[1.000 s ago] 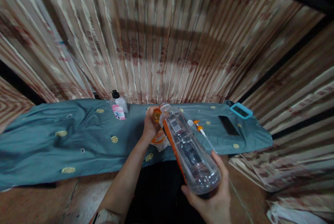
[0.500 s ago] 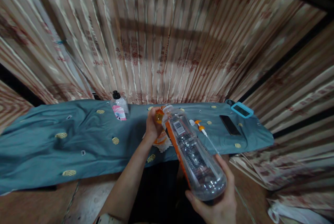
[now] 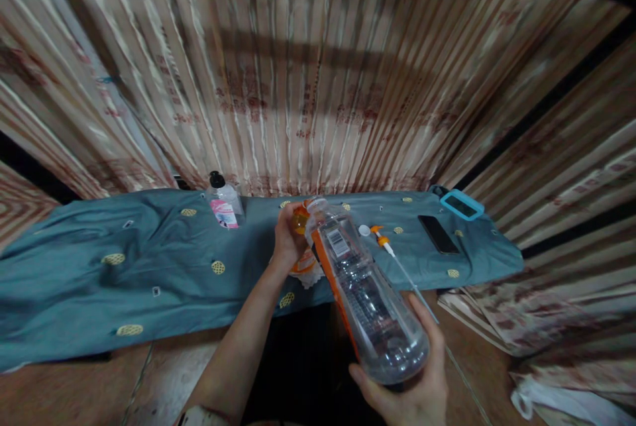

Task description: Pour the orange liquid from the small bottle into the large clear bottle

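My right hand [image 3: 410, 379] grips a large clear plastic bottle [image 3: 370, 310] near its base. The bottle has an orange label and a barcode, and is tilted with its neck pointing away from me. My left hand [image 3: 289, 237] is closed around a see-through amber bottle [image 3: 300, 221], mostly hidden by the fingers. The clear bottle's mouth is right beside the amber bottle's top; whether they touch I cannot tell. Beneath my left hand, an orange-and-white patterned piece with a scalloped edge [image 3: 309, 275] shows in part. An orange pump head with a long tube [image 3: 383, 240] lies right of the clear bottle.
A clear bottle with a black top and pink label [image 3: 224, 204] stands on the teal cloth [image 3: 183, 287] at left. To the right lie a white round cap [image 3: 364, 230], a black phone [image 3: 438, 234] and a blue-framed device [image 3: 462, 205]. A pleated curtain [image 3: 298, 68] hangs behind.
Both hands and the bottles they hold have shifted very slightly left in view. The grips and the tilt of the clear bottle look nearly the same.
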Action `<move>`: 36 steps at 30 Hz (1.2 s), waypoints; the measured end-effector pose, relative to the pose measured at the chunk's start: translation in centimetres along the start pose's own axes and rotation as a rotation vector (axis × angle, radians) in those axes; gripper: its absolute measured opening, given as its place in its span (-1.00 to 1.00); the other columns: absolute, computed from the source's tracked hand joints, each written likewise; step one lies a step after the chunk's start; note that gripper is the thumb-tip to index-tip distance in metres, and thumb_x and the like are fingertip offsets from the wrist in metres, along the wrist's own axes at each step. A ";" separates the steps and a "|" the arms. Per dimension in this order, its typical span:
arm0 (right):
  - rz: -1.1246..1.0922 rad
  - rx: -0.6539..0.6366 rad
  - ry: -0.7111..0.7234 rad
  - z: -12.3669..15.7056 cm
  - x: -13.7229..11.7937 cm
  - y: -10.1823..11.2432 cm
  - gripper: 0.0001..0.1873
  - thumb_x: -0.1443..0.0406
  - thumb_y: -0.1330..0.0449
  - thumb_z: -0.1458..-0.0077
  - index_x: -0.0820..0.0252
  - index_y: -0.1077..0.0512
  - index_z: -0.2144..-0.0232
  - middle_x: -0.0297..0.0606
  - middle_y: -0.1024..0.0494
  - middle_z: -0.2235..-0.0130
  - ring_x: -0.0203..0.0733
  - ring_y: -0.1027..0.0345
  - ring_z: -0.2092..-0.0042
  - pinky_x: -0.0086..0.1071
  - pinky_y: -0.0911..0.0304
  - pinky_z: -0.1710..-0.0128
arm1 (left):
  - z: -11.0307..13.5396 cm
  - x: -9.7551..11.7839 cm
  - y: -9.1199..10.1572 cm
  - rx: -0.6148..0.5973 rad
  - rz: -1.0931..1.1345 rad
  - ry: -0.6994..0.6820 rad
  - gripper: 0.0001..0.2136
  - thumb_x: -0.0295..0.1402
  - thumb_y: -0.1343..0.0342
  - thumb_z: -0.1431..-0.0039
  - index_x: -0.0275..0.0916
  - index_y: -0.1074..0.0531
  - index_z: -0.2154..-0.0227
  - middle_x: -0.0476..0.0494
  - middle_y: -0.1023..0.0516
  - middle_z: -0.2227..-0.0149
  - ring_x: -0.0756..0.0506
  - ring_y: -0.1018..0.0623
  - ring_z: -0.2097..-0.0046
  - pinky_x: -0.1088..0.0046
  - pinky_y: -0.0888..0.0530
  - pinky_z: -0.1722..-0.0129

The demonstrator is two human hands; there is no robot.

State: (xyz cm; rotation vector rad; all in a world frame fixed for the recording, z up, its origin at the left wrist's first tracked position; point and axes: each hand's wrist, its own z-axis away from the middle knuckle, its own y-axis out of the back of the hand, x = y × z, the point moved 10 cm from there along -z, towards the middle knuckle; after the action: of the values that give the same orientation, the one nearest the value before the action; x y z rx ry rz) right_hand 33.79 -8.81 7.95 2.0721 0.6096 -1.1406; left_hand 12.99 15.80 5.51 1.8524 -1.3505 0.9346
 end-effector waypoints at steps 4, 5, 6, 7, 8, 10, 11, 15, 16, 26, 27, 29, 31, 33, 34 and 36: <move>-0.010 -0.002 0.007 0.0 0.1 -0.1 0.00 0.05 -0.44 0.20 0.18 -0.20 -0.25 -0.06 -0.39 -0.15 0.16 -0.28 -0.17 -0.12 -0.25 -0.02 | 0.0 0.6 0.3 -0.020 -0.031 0.018 -0.68 -0.26 -0.30 0.06 -0.16 -0.46 0.20 -0.09 -0.57 0.25 -0.15 -0.55 0.21 0.28 -0.48 0.17; -0.004 0.000 0.020 0.0 0.1 -0.1 -0.01 0.05 -0.44 0.20 0.19 -0.20 -0.25 -0.06 -0.40 -0.15 0.16 -0.29 -0.17 -0.12 -0.26 -0.02 | 0.0 0.8 0.4 -0.022 -0.036 0.013 -0.68 -0.26 -0.31 0.06 -0.16 -0.45 0.20 -0.09 -0.57 0.24 -0.16 -0.55 0.20 0.27 -0.48 0.16; 0.002 0.003 0.035 -0.1 0.0 -0.1 -0.02 0.06 -0.43 0.20 0.19 -0.21 -0.24 -0.06 -0.40 -0.14 0.15 -0.30 -0.16 -0.13 -0.26 -0.01 | 0.0 0.9 0.5 -0.021 -0.038 -0.001 -0.67 -0.26 -0.31 0.06 -0.15 -0.45 0.20 -0.09 -0.56 0.22 -0.16 -0.55 0.18 0.25 -0.49 0.13; 0.006 0.006 0.050 -0.1 0.0 0.0 -0.03 0.06 -0.43 0.19 0.19 -0.22 -0.24 -0.06 -0.40 -0.15 0.15 -0.31 -0.15 -0.14 -0.26 -0.01 | -0.1 1.1 0.5 -0.015 -0.035 -0.023 -0.67 -0.26 -0.32 0.07 -0.15 -0.45 0.20 -0.09 -0.56 0.20 -0.17 -0.55 0.15 0.23 -0.49 0.10; 0.007 0.011 0.064 -0.2 0.1 0.1 -0.04 0.05 -0.42 0.19 0.19 -0.22 -0.23 -0.06 -0.40 -0.15 0.15 -0.31 -0.15 -0.15 -0.26 -0.01 | -0.1 1.3 0.6 -0.007 -0.028 -0.052 -0.66 -0.26 -0.34 0.08 -0.14 -0.44 0.21 -0.10 -0.55 0.18 -0.18 -0.54 0.12 0.21 -0.50 0.07; 0.008 0.020 0.099 -0.5 0.2 0.3 -0.07 0.07 -0.42 0.19 0.18 -0.22 -0.21 -0.07 -0.39 -0.16 0.13 -0.32 -0.15 -0.17 -0.24 -0.03 | -0.2 1.6 0.8 0.016 -0.016 -0.111 -0.65 -0.27 -0.36 0.11 -0.13 -0.44 0.22 -0.13 -0.53 0.13 -0.20 -0.54 0.06 0.17 -0.50 0.01; 0.008 0.013 0.132 -0.6 0.1 0.2 -0.08 0.09 -0.43 0.19 0.17 -0.22 -0.21 -0.08 -0.39 -0.16 0.10 -0.32 -0.14 -0.19 -0.23 -0.05 | -0.2 1.6 0.9 0.027 -0.014 -0.134 -0.64 -0.27 -0.36 0.11 -0.13 -0.44 0.21 -0.14 -0.51 0.11 -0.21 -0.53 0.04 0.16 -0.49 -0.01; -0.036 -0.027 0.179 -0.9 0.3 -0.3 -0.12 0.16 -0.42 0.17 0.16 -0.22 -0.20 -0.12 -0.41 -0.14 0.00 -0.40 -0.10 -0.29 -0.26 -0.03 | -0.1 1.5 0.9 0.034 -0.032 -0.187 -0.60 -0.27 -0.36 0.09 -0.16 -0.42 0.16 -0.16 -0.48 0.09 -0.19 -0.53 0.04 0.17 -0.50 -0.01; -0.061 -0.025 0.149 -1.0 0.6 -0.4 -0.13 0.15 -0.41 0.16 0.18 -0.22 -0.19 -0.11 -0.42 -0.14 0.00 -0.42 -0.08 -0.29 -0.28 -0.01 | -0.1 1.5 0.9 0.026 -0.042 -0.187 -0.59 -0.27 -0.36 0.08 -0.16 -0.41 0.14 -0.15 -0.48 0.09 -0.19 -0.53 0.04 0.17 -0.50 0.00; -0.240 -0.080 -0.029 -2.0 5.9 -0.5 -0.09 0.06 -0.47 0.28 0.27 -0.34 -0.12 0.01 -0.55 -0.02 0.17 -0.51 0.00 -0.16 -0.39 0.08 | 0.0 1.4 0.5 -0.015 -0.091 -0.126 -0.55 -0.35 -0.36 0.11 -0.16 -0.37 0.12 -0.16 -0.49 0.05 -0.18 -0.52 0.01 0.18 -0.49 -0.03; -0.247 -0.109 -0.053 -1.9 6.7 -0.6 -0.08 0.07 -0.49 0.31 0.28 -0.35 -0.11 0.02 -0.56 -0.02 0.18 -0.52 0.02 -0.16 -0.40 0.11 | 0.1 1.4 0.5 -0.015 -0.096 -0.123 -0.54 -0.34 -0.36 0.10 -0.16 -0.36 0.11 -0.16 -0.49 0.04 -0.18 -0.52 0.00 0.18 -0.49 -0.03; -0.303 -0.094 -0.133 -1.6 8.3 -0.6 -0.05 0.05 -0.48 0.29 0.25 -0.33 -0.14 0.02 -0.54 -0.05 0.18 -0.50 -0.01 -0.15 -0.38 0.09 | 0.2 1.2 0.4 -0.019 -0.104 -0.115 -0.53 -0.33 -0.36 0.09 -0.16 -0.35 0.08 -0.16 -0.49 0.03 -0.18 -0.52 0.00 0.19 -0.50 -0.02; -0.384 -0.075 -0.195 -1.1 9.0 -0.7 -0.04 0.04 -0.47 0.27 0.22 -0.31 -0.18 0.00 -0.52 -0.07 0.18 -0.46 -0.04 -0.14 -0.36 0.05 | 0.3 1.1 0.4 -0.021 -0.106 -0.108 -0.52 -0.32 -0.36 0.08 -0.16 -0.35 0.07 -0.16 -0.48 0.02 -0.17 -0.53 -0.01 0.19 -0.50 -0.02; -0.447 -0.071 -0.221 -0.8 9.0 -1.1 -0.03 0.04 -0.46 0.27 0.19 -0.29 -0.20 -0.01 -0.52 -0.08 0.17 -0.45 -0.05 -0.12 -0.34 0.03 | 0.4 1.0 0.3 -0.021 -0.094 -0.107 -0.52 -0.32 -0.36 0.07 -0.16 -0.35 0.07 -0.16 -0.48 0.02 -0.18 -0.53 0.00 0.19 -0.51 -0.02; -0.466 -0.070 -0.228 -0.8 9.0 -1.2 -0.02 0.04 -0.46 0.26 0.18 -0.29 -0.20 0.00 -0.52 -0.08 0.17 -0.45 -0.06 -0.11 -0.33 0.02 | 0.4 0.9 0.3 -0.021 -0.084 -0.107 -0.53 -0.32 -0.36 0.07 -0.16 -0.36 0.07 -0.17 -0.48 0.02 -0.18 -0.53 0.00 0.18 -0.51 -0.02; -0.492 -0.068 -0.231 -0.7 8.8 -1.3 -0.02 0.04 -0.46 0.26 0.18 -0.28 -0.21 0.00 -0.52 -0.08 0.19 -0.44 -0.07 -0.08 -0.31 0.00 | 0.5 0.7 0.2 -0.027 -0.058 -0.100 -0.53 -0.33 -0.35 0.07 -0.17 -0.36 0.07 -0.18 -0.47 0.01 -0.18 -0.54 0.00 0.17 -0.51 -0.03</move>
State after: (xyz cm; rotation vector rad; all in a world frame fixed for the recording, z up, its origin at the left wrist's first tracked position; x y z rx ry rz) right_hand 37.71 -6.73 0.25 1.7425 1.0613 -1.5809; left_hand 13.08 14.97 5.90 1.9292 -1.3541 0.8002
